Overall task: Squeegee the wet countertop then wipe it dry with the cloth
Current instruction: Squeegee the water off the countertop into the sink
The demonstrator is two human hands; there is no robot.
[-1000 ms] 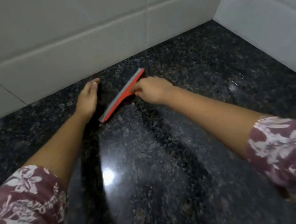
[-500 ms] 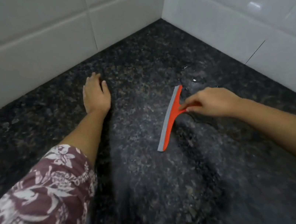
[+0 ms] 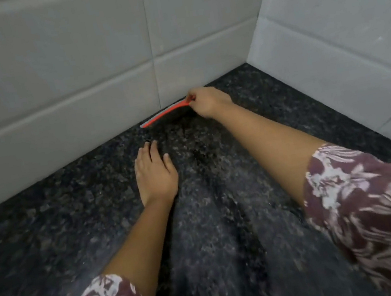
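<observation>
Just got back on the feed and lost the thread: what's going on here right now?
A person is squeegeeing a dark speckled countertop. The right hand grips the red squeegee, whose blade lies along the foot of the back tiled wall, near the corner. The left hand rests flat on the countertop, nearer the person, fingers straight. No cloth is in view, so the drying wipe looks not yet begun.

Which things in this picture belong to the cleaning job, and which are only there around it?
For the job: squeegee, gripped by the right hand; countertop; left hand, flat on it.
Only there: tiled walls; flowered sleeves. No cloth is in view.
</observation>
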